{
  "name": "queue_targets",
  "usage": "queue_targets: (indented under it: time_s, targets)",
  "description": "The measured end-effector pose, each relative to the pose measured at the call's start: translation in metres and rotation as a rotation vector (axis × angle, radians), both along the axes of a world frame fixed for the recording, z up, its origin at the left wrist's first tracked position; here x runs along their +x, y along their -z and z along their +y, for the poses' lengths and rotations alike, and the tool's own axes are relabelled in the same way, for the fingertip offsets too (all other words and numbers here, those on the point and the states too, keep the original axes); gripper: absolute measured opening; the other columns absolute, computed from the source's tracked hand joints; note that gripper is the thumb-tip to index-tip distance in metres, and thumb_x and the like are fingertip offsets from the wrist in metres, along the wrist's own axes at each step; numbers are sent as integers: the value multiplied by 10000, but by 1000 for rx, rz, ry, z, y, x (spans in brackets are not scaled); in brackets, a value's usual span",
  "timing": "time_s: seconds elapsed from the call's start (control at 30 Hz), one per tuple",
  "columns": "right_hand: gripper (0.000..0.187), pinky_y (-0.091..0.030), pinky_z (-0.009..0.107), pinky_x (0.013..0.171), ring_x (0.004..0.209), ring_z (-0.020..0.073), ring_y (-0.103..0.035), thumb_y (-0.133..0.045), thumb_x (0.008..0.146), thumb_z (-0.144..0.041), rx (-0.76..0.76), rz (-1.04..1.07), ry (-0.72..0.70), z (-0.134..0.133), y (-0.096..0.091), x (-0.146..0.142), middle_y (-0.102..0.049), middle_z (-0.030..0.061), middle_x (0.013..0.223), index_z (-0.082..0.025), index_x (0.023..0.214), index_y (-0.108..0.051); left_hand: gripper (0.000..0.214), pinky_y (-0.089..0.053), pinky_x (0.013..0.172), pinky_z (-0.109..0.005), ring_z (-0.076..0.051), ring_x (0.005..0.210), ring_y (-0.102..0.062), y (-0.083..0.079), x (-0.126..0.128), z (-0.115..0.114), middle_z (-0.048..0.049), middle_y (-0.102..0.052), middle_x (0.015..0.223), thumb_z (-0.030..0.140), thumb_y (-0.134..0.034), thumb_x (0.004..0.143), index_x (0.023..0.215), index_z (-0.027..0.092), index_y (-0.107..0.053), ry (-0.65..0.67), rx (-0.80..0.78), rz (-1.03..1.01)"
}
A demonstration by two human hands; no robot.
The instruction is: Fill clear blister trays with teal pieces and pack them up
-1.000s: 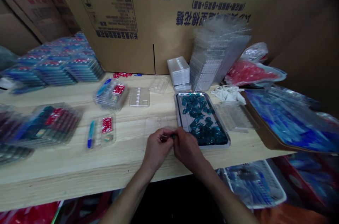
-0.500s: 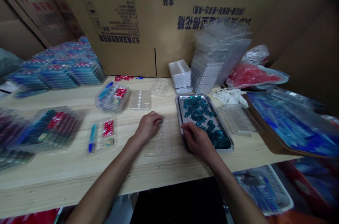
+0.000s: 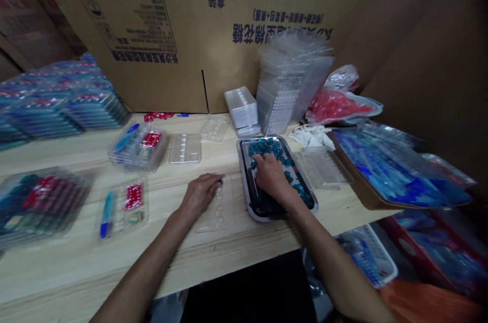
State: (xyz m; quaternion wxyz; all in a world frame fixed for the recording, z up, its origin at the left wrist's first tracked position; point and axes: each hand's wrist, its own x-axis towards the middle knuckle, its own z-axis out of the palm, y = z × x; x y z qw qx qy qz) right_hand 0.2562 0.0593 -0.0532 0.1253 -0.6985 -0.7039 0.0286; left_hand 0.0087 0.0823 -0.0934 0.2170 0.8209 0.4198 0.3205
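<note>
In the head view my left hand (image 3: 200, 195) is closed, its thumb and fingers pinching a small dark green gem (image 3: 220, 181) at the upper left of a clear plastic blister tray (image 3: 224, 211). That blister has a row of small moulded hollows and lies flat on the table. My right hand (image 3: 271, 176) reaches over the metal tray (image 3: 247, 196), fingers curled down among loose teal gems (image 3: 301, 192). Its fingertips touch the gems near the tray's left side; whether one is gripped is hidden.
Left lie a filled blister with a blue pen (image 3: 106, 215) and stacked filled packs (image 3: 138, 147). Clear blister stacks (image 3: 280, 94) stand before a large carton (image 3: 183, 18). To the right are a white cloth (image 3: 310, 136) and a box of blue pieces (image 3: 392, 170).
My right hand has moved from the metal tray's left edge farther in, over the gems. My left hand stays at the blister with the gem. The whole view has shifted right.
</note>
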Motion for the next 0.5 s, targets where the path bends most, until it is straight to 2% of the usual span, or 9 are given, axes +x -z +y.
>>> queue_targets:
  time_s: [0.1,0.2,0.27,0.37,0.5]
  targets:
    - [262,-380,428,873,1070,324,-516,-519,851,-109,-16,-151,-34,10,-1,-6,-560,184,1124,-152,1089,-620,238,-545,900,-364,-221,962,-691,-3,0,-7,-77,-757,1028,254,-566,872,1009,247,-760,-49,-9,-23]
    - [226,-368,400,853,1037,294,-522,-455,892,-98,-2,-119,-21,8,-1,-9,-569,159,1099,-154,1057,-598,290,-530,931,-370,-229,1041,-667,-17,6,-16,-97,-720,1131,232,-560,848,1072,219,-744,-163,-14,-141]
    - [236,-365,375,832,996,269,-539,-412,917,-88,9,-67,-15,3,0,-8,-592,138,1064,-156,1072,-577,318,-542,860,-340,-212,962,-682,-28,16,-22,-99,-720,1114,249,-534,868,1119,195,-722,-244,-100,-249]
    - [205,-361,374,826,994,276,-550,-445,931,-136,-2,-62,-5,-3,4,-4,-605,150,1065,-141,1096,-567,283,-533,745,-300,-192,809,-688,-37,34,-29,-75,-754,964,251,-528,866,1042,188,-740,-245,-268,-285]
    - [194,-342,416,876,998,298,-556,-484,896,-114,-46,-159,-83,-4,8,2,-613,177,1077,-112,1055,-596,228,-520,762,-305,-203,824,-691,-35,55,-34,-58,-763,884,214,-563,816,931,200,-760,-203,-349,-281]
